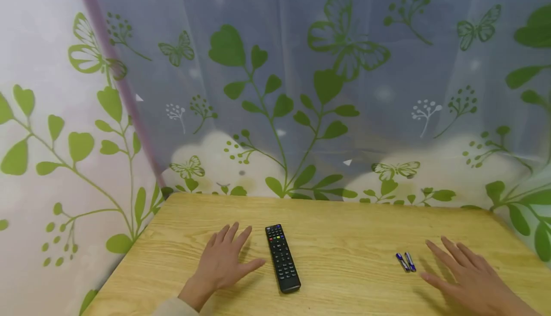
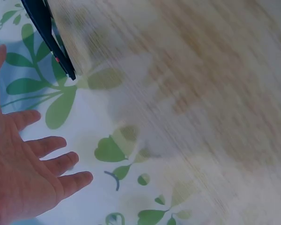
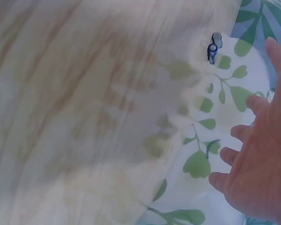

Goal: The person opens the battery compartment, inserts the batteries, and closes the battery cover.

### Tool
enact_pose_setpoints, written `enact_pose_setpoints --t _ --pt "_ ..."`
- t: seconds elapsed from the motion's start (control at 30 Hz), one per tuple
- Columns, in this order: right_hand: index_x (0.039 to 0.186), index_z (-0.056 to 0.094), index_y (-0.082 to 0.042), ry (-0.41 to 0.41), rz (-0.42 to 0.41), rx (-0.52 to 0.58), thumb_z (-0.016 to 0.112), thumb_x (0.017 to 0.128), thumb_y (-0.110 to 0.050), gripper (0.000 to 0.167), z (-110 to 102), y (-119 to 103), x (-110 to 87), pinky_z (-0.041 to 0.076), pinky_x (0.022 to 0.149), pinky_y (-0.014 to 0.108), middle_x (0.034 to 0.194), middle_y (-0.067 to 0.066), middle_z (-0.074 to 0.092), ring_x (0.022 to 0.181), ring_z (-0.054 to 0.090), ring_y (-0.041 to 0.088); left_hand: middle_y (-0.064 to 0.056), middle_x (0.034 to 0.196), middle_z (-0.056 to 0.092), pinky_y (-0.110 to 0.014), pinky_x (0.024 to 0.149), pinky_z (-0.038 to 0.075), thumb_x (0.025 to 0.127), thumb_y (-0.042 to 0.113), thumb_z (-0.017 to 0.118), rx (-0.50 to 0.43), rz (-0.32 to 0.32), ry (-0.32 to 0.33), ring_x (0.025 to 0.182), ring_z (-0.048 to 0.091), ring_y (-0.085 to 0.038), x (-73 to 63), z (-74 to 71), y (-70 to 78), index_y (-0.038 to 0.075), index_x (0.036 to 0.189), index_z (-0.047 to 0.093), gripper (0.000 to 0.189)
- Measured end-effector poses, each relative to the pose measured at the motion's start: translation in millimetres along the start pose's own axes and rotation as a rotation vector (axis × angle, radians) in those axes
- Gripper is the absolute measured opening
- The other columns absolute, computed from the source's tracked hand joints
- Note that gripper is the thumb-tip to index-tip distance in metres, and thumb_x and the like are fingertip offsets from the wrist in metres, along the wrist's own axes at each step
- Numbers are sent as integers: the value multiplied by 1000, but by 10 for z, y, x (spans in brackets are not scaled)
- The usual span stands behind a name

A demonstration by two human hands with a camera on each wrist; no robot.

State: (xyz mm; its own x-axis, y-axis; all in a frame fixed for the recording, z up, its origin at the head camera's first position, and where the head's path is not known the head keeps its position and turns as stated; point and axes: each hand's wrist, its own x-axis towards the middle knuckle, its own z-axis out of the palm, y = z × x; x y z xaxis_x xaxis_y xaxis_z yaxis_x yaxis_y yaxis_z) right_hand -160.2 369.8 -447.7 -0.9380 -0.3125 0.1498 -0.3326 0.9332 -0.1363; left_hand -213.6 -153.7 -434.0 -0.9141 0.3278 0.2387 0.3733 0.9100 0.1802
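A black remote control (image 1: 282, 258) lies on the wooden table with its buttons facing up, and its dark side edge shows at the top of the left wrist view. My left hand (image 1: 225, 261) is held palm down just left of it, fingers spread, thumb pointing toward the remote. Two small blue-and-silver batteries (image 1: 406, 262) lie side by side on the right part of the table. Just right of them my right hand (image 1: 467, 277) hovers with spread fingers, its thumb nearest the batteries. Neither hand holds anything.
The light wood table (image 1: 344, 239) runs back to a curtain (image 1: 275, 115) printed with green leaves and butterflies. A pale panel (image 1: 51, 115) with the same print stands along the left side. Some table lies between the remote and the batteries.
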Motion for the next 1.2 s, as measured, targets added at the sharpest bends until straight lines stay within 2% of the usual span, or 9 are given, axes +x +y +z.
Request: enact_pose_setpoints --t 0.03,0.07,0.13,0.27,0.43,0.67,0.77,0.93,1.2 --pt "152 24 -17 -18 28 14 50 93 -57 76 -13 -22 30 24 89 74 142 35 30 122 27 61 -19 143 42 -61 103 32 82 76 45 -1 2 -3 130 37 -41 3 -1 3 17 142 47 84" --pt "153 21 -15 -37 105 53 55 91 -54 80 -22 -58 57 22 89 75 143 36 28 123 25 61 -19 143 41 -61 103 32 82 76 45 -3 5 -7 130 37 -41 6 1 5 16 142 47 84" --pt "152 25 -13 -54 135 98 55 91 -55 79 -43 -109 108 18 90 76 145 34 25 125 21 61 -19 143 41 -61 103 33 83 77 43 2 11 -10 130 37 -41 15 7 7 16 142 47 85" --pt "152 26 -16 -47 113 148 55 91 -54 77 -70 -198 190 12 95 77 148 32 23 127 19 60 -19 143 41 -60 102 34 83 76 44 -3 14 -9 130 38 -41 34 14 3 16 142 47 84" --pt "152 25 -21 -44 100 165 55 92 -54 76 -81 -298 275 10 95 78 149 30 22 128 19 59 -21 143 41 -59 99 38 84 72 49 -65 17 -23 129 38 -43 67 29 25 14 142 47 82" --pt "148 35 -15 -46 66 194 56 92 -53 71 -41 -503 452 13 97 76 150 28 23 130 18 57 -22 143 40 -59 93 44 85 71 49 -93 -15 -44 124 43 -44 117 29 43 14 144 43 83" --pt "148 36 -16 -43 51 193 55 91 -54 71 -14 -583 516 15 97 75 150 26 24 131 18 56 -23 142 41 -59 90 46 85 71 48 -104 -16 -33 122 45 -45 137 41 60 12 144 43 83" --pt "148 36 -18 -37 33 231 54 91 -56 71 28 -711 599 14 100 73 152 23 22 134 16 53 -24 141 41 -58 92 45 86 72 45 -72 -19 -12 123 44 -44 176 83 84 11 143 44 84" --pt "148 37 -24 -28 -6 252 51 91 -60 68 105 -998 721 13 101 73 153 17 23 136 16 49 -24 143 39 -60 95 42 87 70 46 -86 -40 -30 125 41 -44 240 116 126 10 143 44 82"
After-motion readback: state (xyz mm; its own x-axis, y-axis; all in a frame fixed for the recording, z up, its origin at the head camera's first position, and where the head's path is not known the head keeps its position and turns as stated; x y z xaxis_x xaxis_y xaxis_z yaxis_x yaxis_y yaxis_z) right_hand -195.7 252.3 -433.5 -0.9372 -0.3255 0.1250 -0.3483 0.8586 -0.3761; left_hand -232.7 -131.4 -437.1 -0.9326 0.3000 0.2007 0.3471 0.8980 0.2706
